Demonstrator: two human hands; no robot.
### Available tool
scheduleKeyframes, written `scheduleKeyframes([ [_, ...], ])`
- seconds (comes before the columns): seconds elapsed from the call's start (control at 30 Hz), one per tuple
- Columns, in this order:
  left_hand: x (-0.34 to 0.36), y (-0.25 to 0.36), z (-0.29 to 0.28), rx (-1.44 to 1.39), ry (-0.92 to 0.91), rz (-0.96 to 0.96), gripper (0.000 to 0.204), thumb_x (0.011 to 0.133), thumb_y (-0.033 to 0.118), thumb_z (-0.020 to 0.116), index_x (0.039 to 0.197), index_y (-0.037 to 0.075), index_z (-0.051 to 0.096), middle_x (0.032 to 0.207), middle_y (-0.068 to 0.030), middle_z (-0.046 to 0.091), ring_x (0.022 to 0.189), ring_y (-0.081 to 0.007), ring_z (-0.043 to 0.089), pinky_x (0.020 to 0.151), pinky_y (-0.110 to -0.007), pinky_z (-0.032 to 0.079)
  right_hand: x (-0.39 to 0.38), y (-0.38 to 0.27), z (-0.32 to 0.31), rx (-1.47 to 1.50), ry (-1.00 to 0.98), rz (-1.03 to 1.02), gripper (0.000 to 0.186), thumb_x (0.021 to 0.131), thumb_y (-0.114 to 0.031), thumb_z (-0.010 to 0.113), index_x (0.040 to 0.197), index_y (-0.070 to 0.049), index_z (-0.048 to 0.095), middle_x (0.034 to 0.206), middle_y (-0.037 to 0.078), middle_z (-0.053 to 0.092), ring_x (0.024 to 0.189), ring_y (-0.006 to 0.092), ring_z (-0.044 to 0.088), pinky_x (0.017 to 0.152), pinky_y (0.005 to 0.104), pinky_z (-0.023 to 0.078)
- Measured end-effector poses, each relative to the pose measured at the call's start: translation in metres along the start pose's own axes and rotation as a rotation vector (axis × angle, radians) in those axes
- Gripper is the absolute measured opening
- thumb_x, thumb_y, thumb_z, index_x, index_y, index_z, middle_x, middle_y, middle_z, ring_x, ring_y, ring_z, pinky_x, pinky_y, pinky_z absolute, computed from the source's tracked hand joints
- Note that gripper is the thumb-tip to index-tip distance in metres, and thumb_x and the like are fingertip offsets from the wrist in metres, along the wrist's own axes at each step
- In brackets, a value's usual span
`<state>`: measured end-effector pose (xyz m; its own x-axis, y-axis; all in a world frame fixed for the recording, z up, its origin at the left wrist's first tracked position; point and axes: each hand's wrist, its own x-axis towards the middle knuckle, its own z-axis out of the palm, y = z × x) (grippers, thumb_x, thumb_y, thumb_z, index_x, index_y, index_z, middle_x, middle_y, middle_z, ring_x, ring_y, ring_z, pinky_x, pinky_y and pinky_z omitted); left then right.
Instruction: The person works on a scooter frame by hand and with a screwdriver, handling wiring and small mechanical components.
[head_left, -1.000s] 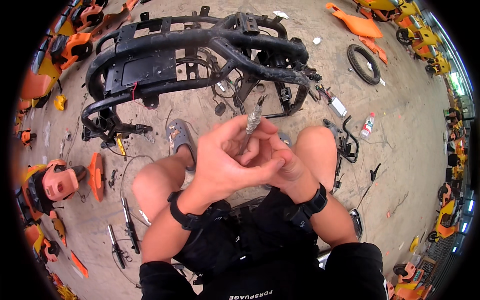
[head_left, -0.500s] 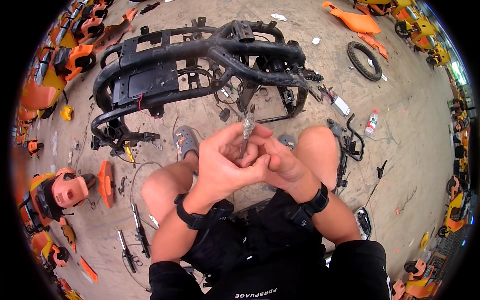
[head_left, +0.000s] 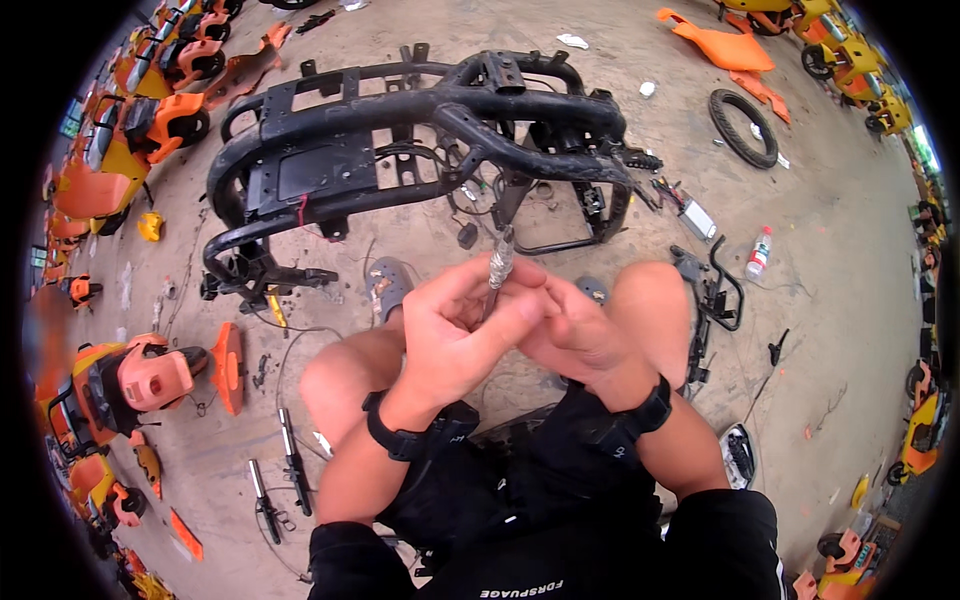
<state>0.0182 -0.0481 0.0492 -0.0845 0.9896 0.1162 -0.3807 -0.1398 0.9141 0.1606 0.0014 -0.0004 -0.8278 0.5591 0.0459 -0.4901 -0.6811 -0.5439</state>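
I sit on the concrete floor with my knees apart. Both hands meet in front of me around a small grey metal part with a thin dark rod (head_left: 499, 266), held upright. My left hand (head_left: 455, 335) wraps its lower end with thumb and fingers. My right hand (head_left: 575, 330) closes against it from the right. The part's ribbed silver top sticks out above my fingers. A black wristband sits on each wrist. Just beyond my hands lies a stripped black scooter frame (head_left: 420, 130) with loose wires hanging from it.
Orange scooter body panels and shells (head_left: 130, 375) line the left side. A black tyre (head_left: 742, 127) and a small bottle (head_left: 759, 253) lie at right. Black rods (head_left: 290, 465) rest by my left knee, a black bracket (head_left: 712, 290) by my right.
The view has shifted a little, so the frame and hands sit lower and more to the right. Both hands keep hold of the metal part, turned slightly between the fingers.
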Motion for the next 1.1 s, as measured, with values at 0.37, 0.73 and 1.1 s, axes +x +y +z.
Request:
scheduleKeyframes([
  [0.37,-0.011,0.009,-0.053,-0.130,-0.172,-0.125,0.058,0.106,0.042,0.035,0.103,-0.011,0.059,0.061,-0.0099,0.055,0.049,-0.0078,0.040,0.046,-0.022,0.027,-0.013,-0.010,-0.021,-0.026,0.044,-0.043,0.016,0.103,-0.020,0.053,0.111,-0.006,0.056,0.088,0.006,0.058,0.072,0.0134,0.056,0.089,0.0366,0.047],
  [0.73,-0.013,0.007,-0.055,-0.121,-0.174,-0.169,0.060,0.106,0.043,0.034,0.098,-0.011,0.058,0.058,-0.0100,0.052,0.048,-0.0101,0.040,0.045,-0.023,0.029,-0.011,-0.008,-0.008,-0.123,0.176,-0.175,0.029,0.096,-0.008,0.063,0.124,-0.001,0.061,0.108,0.007,0.066,0.081,0.0123,0.061,0.074,0.0277,0.050],
  [1.1,-0.012,0.002,-0.063,-0.276,-0.209,-0.216,0.058,0.106,0.041,0.036,0.092,-0.011,0.058,0.057,-0.0093,0.051,0.048,-0.0135,0.043,0.045,-0.026,0.036,0.001,-0.003,0.010,-0.311,0.348,-0.253,0.028,0.096,-0.006,0.063,0.123,-0.001,0.063,0.100,0.005,0.066,0.083,0.0098,0.061,0.073,0.0236,0.046],
])
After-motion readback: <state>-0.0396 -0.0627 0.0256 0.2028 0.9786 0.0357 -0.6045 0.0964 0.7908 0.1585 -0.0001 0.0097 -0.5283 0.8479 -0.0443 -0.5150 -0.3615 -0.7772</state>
